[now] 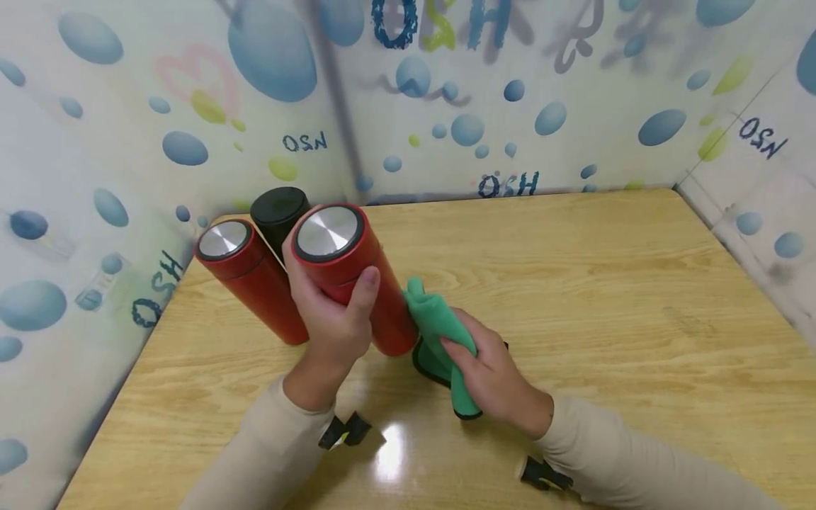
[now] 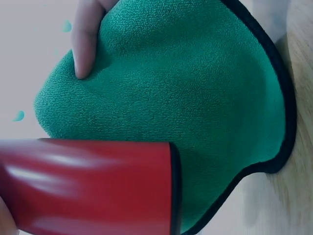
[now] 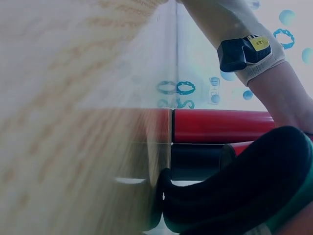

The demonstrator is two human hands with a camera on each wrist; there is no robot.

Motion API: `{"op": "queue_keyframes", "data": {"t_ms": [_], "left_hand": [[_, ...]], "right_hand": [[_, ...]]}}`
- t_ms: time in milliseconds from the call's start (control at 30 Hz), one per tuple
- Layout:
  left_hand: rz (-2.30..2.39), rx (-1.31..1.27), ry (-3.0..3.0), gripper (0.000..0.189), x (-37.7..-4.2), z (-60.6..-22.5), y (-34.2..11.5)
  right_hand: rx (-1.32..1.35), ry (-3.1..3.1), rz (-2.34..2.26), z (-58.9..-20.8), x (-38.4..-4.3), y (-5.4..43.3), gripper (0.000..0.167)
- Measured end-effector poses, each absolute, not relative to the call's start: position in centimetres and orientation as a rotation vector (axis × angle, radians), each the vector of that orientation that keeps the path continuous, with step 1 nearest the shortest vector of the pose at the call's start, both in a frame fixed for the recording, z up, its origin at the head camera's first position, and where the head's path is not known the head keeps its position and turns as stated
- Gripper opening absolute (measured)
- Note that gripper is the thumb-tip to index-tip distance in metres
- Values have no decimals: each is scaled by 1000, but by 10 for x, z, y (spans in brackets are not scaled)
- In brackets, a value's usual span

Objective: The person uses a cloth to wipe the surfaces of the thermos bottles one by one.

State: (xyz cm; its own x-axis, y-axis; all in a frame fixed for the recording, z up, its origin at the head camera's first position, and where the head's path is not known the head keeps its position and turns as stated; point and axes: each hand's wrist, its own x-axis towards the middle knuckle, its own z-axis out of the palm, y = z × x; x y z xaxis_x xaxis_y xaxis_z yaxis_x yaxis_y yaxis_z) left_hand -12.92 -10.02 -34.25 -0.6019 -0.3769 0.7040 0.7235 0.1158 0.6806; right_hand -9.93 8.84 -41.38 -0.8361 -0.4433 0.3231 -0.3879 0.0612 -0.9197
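Note:
My left hand (image 1: pixel 334 322) grips a red thermos flask (image 1: pixel 390 312) with a shiny silver lid top, fingers and thumb wrapped round its upper part. The flask leans, and its lower end appears raised off the table. In my right hand (image 1: pixel 494 372) is a bunched green cloth (image 1: pixel 440 319) with black edging, held between thumb and fingers. The cloth meets the flask's right side; in the left wrist view it (image 2: pixel 171 88) spreads behind the flask's black-rimmed base end (image 2: pixel 98 186). Part of the cloth hangs down near the table.
A second red flask (image 1: pixel 268 301) stands on the wooden table (image 1: pixel 574 283) to the left. Behind it is a black flask (image 1: pixel 279 212), partly hidden by my left hand. A wall (image 1: pixel 408 127) with blue bubble prints borders the table's back and sides.

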Motion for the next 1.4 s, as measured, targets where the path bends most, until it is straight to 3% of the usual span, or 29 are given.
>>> {"op": "queue_keyframes", "data": {"t_ms": [1000, 1167, 1400], "left_hand": [[-1588, -354, -1633, 86, -129, -338, -97], [-1576, -362, -1629, 86, -131, -336, -98], [-1597, -364, -1619, 79, -126, -343, -111]], "right_hand": [[-1049, 2260, -2017, -409, -99, 94, 43], [-879, 2280, -1964, -405, -102, 96, 40], [-446, 2047, -2004, -395, -102, 97, 41]]}}
